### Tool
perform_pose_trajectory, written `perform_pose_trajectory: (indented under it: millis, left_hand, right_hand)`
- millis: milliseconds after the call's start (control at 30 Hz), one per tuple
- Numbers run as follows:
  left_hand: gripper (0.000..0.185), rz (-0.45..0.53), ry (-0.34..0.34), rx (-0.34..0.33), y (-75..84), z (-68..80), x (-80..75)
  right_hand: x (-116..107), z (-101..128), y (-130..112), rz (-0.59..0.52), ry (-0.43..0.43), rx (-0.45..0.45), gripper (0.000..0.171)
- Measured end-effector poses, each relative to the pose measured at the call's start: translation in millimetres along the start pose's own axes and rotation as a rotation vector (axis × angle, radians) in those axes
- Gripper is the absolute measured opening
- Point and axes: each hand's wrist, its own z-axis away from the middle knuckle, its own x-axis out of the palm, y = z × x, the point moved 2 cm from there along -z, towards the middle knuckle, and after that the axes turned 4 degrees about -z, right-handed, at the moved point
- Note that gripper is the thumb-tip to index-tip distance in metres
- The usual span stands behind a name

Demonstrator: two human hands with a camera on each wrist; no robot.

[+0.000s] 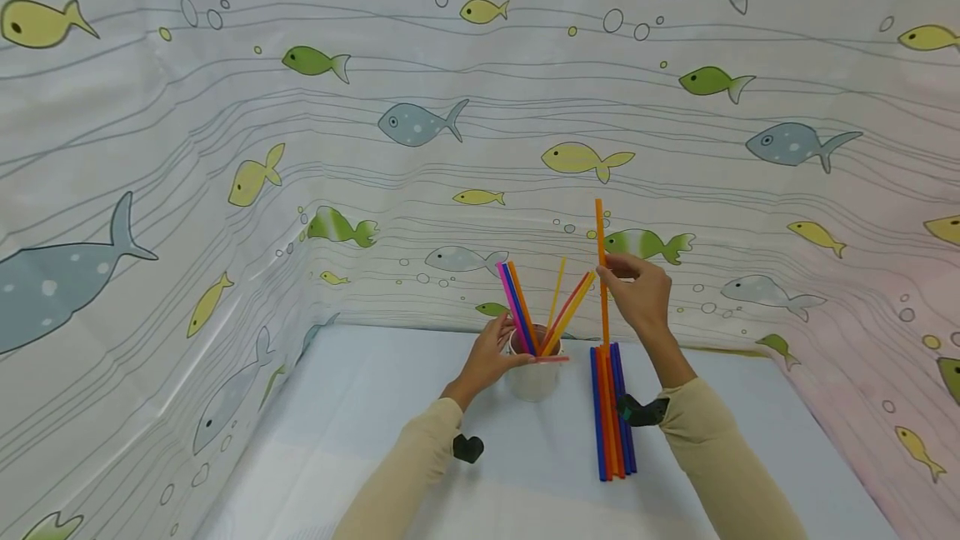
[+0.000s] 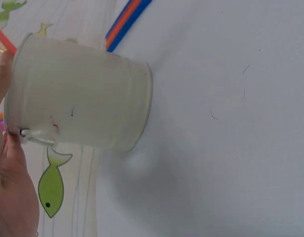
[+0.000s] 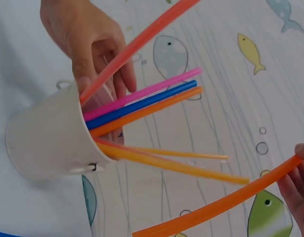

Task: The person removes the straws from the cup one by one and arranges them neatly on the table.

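Note:
At its rim, a small white bucket (image 1: 532, 383) is gripped by my left hand (image 1: 483, 363), thumb on the near side and fingers round the far side. Several straws lean out of it: pink (image 3: 142, 98), blue (image 3: 147, 102), orange (image 3: 152, 109) and yellow ones among them. A coral straw (image 3: 142, 42) slants out beside the left thumb. My right hand (image 1: 641, 294) pinches an orange straw (image 1: 600, 227) around its middle, upright, to the right of the bucket. In the right wrist view the lower end of this straw hangs apart from the bucket.
On the white table (image 1: 517, 473), a bundle of blue and orange straws (image 1: 611, 423) lies right of the bucket, below the right hand. A fish-printed sheet (image 1: 420, 190) stands close behind and along both sides. Dark pieces (image 1: 468, 448) hang at the wrists.

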Motion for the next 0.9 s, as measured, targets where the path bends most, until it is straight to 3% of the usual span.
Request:
perform_pose_trajectory:
  millis: [300,567,900]
  left_hand:
    - [0.102,0.018,-0.005,0.014,-0.5,-1.3,0.5]
    - [0.098,-0.02,0.005,0.005,-1.5,-0.2,1.7]
    - [0.103,0.016,-0.009,0.005,-3.3,-3.0,0.8]
  right_hand:
    - [-19,17,46,0.102,-0.011,0.159,0.03]
    - [-23,33,88,0.181,-0.041,0.234,0.03]
    - [-26,58,131,0.25,-0.121,0.302,0.031]
